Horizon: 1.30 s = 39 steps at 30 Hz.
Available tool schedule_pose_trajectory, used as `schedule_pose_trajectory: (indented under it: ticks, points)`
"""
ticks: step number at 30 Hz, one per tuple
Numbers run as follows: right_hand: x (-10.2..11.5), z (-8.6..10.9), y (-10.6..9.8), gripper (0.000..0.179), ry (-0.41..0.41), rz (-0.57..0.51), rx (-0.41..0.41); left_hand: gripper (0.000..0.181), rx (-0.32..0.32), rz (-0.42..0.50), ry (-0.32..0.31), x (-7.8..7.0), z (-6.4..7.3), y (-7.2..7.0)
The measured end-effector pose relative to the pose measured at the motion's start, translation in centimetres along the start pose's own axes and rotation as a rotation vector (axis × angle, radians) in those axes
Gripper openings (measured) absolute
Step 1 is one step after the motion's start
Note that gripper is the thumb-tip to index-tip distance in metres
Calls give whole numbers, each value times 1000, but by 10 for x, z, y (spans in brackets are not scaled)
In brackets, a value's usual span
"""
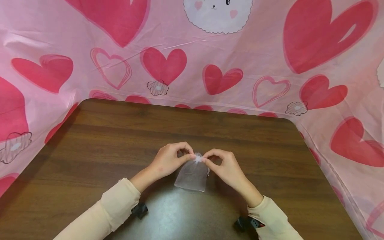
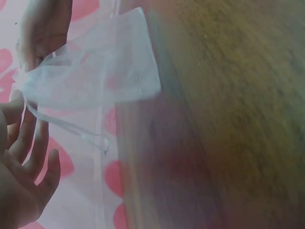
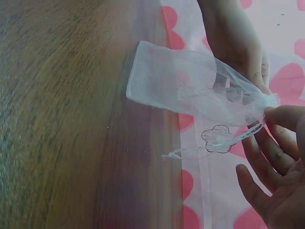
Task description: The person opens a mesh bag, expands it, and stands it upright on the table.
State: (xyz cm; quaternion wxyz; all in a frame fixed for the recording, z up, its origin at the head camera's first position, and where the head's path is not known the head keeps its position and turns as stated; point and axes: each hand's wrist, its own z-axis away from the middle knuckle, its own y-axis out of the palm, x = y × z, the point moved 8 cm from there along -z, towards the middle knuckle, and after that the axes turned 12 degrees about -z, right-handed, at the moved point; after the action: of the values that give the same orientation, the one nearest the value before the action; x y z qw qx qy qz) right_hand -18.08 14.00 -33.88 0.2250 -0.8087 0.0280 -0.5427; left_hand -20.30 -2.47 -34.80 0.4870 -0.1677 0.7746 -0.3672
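Note:
A small sheer white drawstring pouch [image 1: 192, 176] hangs between the two hands with its neck gathered tight at the top. My left hand [image 1: 171, 158] pinches one side of the gathered neck between thumb and forefinger. On the other side, my right hand [image 1: 225, 165] pinches the neck the same way. In the right wrist view the pouch [image 3: 167, 78] spreads flat below the neck, and a drawstring loop [image 3: 190, 149] dangles beside it. The left wrist view shows a drawstring [image 2: 71, 126] hanging too. Through the sheer fabric, no contents can be made out clearly.
A dark brown wooden table [image 1: 120, 133] lies beneath the hands. Behind and beside it hangs a pink cloth [image 1: 192, 43] printed with red hearts. Black wrist devices, such as the one [image 1: 139, 210] under the left sleeve, sit close to the tabletop.

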Motion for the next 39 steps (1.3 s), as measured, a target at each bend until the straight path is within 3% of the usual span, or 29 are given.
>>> schedule_pose_trajectory:
  ticks: [9, 39]
  points:
    - [1, 1, -6, 4, -13, 11, -13, 10, 7, -75, 16, -4, 0, -1]
    - [-5, 5, -13, 7, -20, 25, -29, 10, 33, -95, -18, 7, 2, -1]
